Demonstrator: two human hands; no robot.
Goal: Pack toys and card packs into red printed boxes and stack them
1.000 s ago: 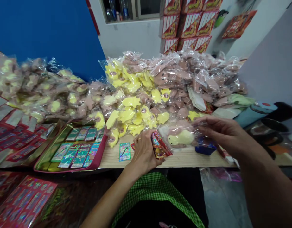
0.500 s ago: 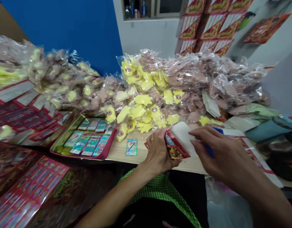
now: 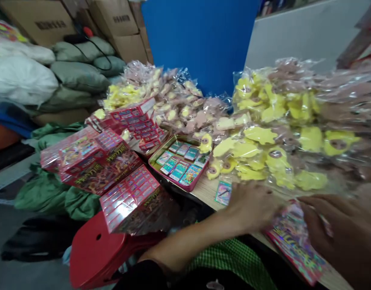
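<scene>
A shiny red and pink printed packet (image 3: pixel 297 241) lies slanted at the table's front edge, between my hands. My right hand (image 3: pixel 342 233) is closed over its right side, and a bit of shiny print shows between the fingers. My left hand (image 3: pixel 254 205) is at the packet's upper left corner; its fingers are smeared by motion, so their grip is unclear. Just left of that hand, a teal-edged card (image 3: pixel 223 192) lies flat on the wooden table (image 3: pixel 205 193). Further left stands an open tin (image 3: pixel 190 187) with several stacks of cards.
Yellow figures in clear bags (image 3: pixel 258 149) are heaped behind my hands, with brownish bagged ones (image 3: pixel 348 96) to the right. Red display boxes (image 3: pixel 128 197) stand left of the tin, above a red stool (image 3: pixel 96 245). Sacks (image 3: pixel 79 76) and cartons (image 3: pixel 122 24) fill the back left.
My view has swung left. The red box and white piece between my hands are no longer seen; a shiny printed packet is there now. The blue thing in my right hand is out of sight.
</scene>
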